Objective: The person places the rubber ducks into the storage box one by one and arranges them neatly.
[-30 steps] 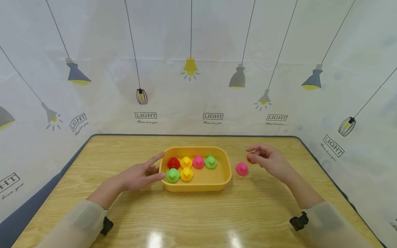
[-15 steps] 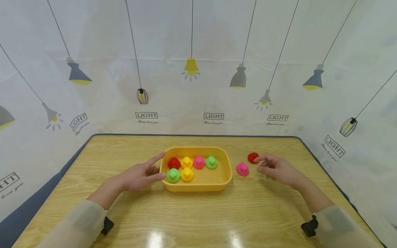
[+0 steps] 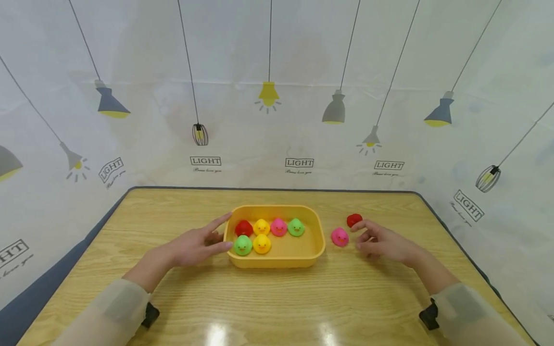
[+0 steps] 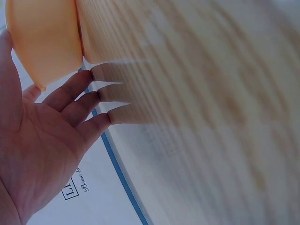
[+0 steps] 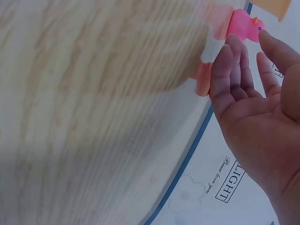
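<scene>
My left hand (image 3: 192, 246) is at the left end of a yellow plastic tray (image 3: 277, 263), index fingertip at the far corner of the rim and thumb at the near one. In the left wrist view its other fingers rest loosely on the table beside the tray wall (image 4: 44, 37). My right hand (image 3: 385, 244), fingers loosely bent and holding nothing, is just right of a pink toy duck (image 3: 340, 237). A red toy duck (image 3: 354, 220) sits behind the index fingertip. In the right wrist view the pink duck (image 5: 241, 26) shows beyond the fingertips; the red one is mostly hidden.
Inside the tray stand a red duck (image 3: 244, 228), a pink duck (image 3: 279, 227), two yellow ducks (image 3: 261, 244) and two green ducks (image 3: 296, 227). The wooden table (image 3: 277, 302) ends at a printed curtain (image 3: 277, 120) at the back and sides.
My right hand has let go of the red duck beside the tray and drawn back, then lowered slightly toward the pink duck's right side. The left hand stays at the tray.
</scene>
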### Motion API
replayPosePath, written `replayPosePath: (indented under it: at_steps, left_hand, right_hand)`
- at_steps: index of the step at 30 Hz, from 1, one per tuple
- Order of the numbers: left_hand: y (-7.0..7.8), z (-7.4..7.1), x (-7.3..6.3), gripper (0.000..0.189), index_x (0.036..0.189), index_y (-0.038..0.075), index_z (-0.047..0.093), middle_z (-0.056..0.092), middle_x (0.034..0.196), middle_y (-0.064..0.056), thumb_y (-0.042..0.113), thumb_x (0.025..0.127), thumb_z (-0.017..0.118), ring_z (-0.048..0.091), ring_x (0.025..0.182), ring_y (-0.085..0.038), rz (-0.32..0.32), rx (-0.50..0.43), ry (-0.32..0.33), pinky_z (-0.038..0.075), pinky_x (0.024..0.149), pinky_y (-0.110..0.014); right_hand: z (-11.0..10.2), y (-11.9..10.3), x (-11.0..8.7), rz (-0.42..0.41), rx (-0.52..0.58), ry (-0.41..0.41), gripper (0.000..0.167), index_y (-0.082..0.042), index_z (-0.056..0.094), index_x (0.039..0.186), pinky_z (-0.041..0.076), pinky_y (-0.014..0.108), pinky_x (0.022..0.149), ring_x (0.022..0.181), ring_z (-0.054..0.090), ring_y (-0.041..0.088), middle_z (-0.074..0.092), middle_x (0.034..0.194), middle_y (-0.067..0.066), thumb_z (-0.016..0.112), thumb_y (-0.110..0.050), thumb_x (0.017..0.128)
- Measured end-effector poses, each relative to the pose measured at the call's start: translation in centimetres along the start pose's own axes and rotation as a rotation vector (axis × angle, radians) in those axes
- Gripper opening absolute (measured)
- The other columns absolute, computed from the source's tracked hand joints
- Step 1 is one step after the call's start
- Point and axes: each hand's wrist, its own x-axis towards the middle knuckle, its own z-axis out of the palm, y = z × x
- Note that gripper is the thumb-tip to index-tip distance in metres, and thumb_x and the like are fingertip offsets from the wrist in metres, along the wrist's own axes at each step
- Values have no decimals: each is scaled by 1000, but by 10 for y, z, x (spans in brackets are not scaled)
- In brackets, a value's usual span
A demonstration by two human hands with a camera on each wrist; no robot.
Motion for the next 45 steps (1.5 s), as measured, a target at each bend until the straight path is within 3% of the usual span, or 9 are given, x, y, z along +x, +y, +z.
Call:
replayPosePath:
  at_steps: [10,19,45]
  left_hand:
    - [1,1,0,91,175,49,10,57,163,-23,75,103,58,53,152,-49,-4,5,3,34,126,-75]
    - [2,1,-3,93,176,49,6,56,162,-27,80,102,53,52,150,-54,17,31,-3,35,122,-80]
    - [1,0,1,90,175,50,10,56,163,-23,76,103,57,52,152,-49,-16,8,9,33,125,-76]
  right_hand:
    - [11,-5,14,0,-55,3,52,-8,47,153,58,34,77,91,63,29,64,113,18,71,-15,107]
    - [17,-7,24,50,-171,32,51,-18,53,147,51,34,80,93,58,25,60,107,10,78,-29,104]
    - [17,-7,31,70,-231,42,46,-21,56,142,46,38,85,99,57,26,60,104,8,79,-32,103]
